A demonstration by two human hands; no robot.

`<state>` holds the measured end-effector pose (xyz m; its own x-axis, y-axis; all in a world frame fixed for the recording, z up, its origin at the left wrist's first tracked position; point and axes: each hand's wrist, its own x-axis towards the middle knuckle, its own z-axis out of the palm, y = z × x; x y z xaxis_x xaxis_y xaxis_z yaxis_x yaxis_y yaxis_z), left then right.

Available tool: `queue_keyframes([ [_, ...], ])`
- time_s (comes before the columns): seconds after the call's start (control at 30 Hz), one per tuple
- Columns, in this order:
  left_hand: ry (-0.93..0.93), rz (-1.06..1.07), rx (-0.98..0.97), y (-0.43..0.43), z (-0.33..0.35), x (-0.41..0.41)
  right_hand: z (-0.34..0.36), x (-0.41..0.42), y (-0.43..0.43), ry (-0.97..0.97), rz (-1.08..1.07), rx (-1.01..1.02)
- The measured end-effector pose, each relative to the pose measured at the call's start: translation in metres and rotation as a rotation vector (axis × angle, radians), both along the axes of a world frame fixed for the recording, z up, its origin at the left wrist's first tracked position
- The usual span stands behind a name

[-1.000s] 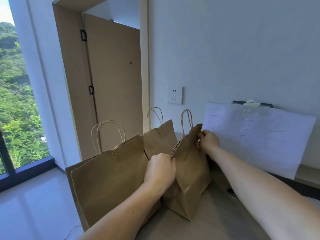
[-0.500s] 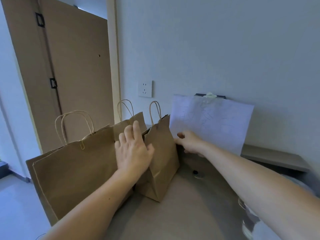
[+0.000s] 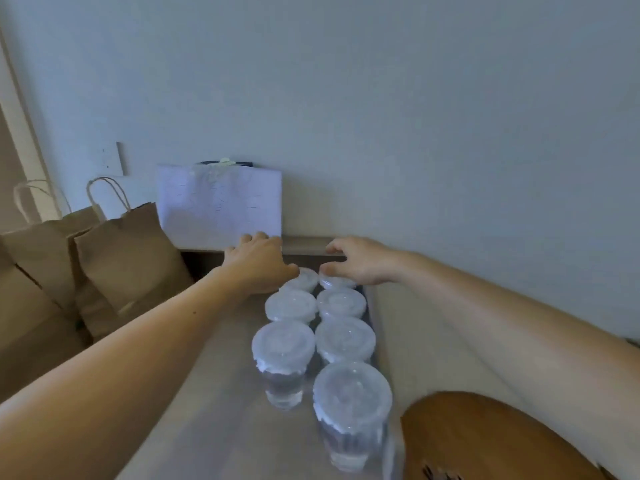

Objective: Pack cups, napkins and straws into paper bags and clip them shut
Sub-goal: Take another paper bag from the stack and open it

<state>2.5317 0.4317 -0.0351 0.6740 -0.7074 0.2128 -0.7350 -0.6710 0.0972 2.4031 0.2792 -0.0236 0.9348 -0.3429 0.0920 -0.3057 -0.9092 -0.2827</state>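
Observation:
Several clear lidded cups (image 3: 344, 339) stand in two rows on the counter (image 3: 221, 393). My left hand (image 3: 258, 265) hovers over the far-left cup (image 3: 300, 279), fingers spread, its thumb near the lid. My right hand (image 3: 360, 259) reaches over the far-right cup (image 3: 334, 281), fingers curled and apart; whether either hand touches a cup is unclear. Brown paper bags (image 3: 128, 258) with twine handles stand at the left, tops folded. No napkins, straws or clips show.
A white paper sign (image 3: 218, 206) leans on the wall behind the cups, on a raised ledge (image 3: 304, 242). A round wooden thing (image 3: 485, 438) lies at the lower right. A wall socket (image 3: 112, 159) is above the bags.
My view has swung right from the bags to the cups. Both hands let go of the bag and moved right, over the far cups.

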Motion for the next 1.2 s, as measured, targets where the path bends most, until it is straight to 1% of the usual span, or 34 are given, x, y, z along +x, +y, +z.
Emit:
queue_keyframes([
  [0.2, 0.037, -0.228, 0.036, -0.111, 0.009, -0.141, -0.016, -0.172, -0.068, -0.032, -0.227, 0.024],
  [0.37, 0.055, -0.377, 0.113, -0.189, -0.004, -0.237, -0.044, -0.275, -0.117, -0.093, -0.390, 0.113],
  [0.53, 0.116, -0.534, 0.198, -0.257, -0.049, -0.307, -0.087, -0.339, -0.161, -0.094, -0.541, 0.197],
  [0.77, 0.273, -0.686, 0.323, -0.352, -0.133, -0.360, -0.152, -0.411, -0.218, 0.021, -0.754, 0.247],
  [0.83, 0.319, -0.727, 0.324, -0.374, -0.150, -0.374, -0.167, -0.432, -0.234, 0.042, -0.825, 0.245],
  [1.0, 0.414, -0.840, 0.315, -0.418, -0.187, -0.412, -0.202, -0.478, -0.273, 0.026, -1.005, 0.281],
  [1.2, 0.517, -0.872, 0.260, -0.472, -0.232, -0.456, -0.250, -0.539, -0.326, 0.047, -1.164, 0.249],
])
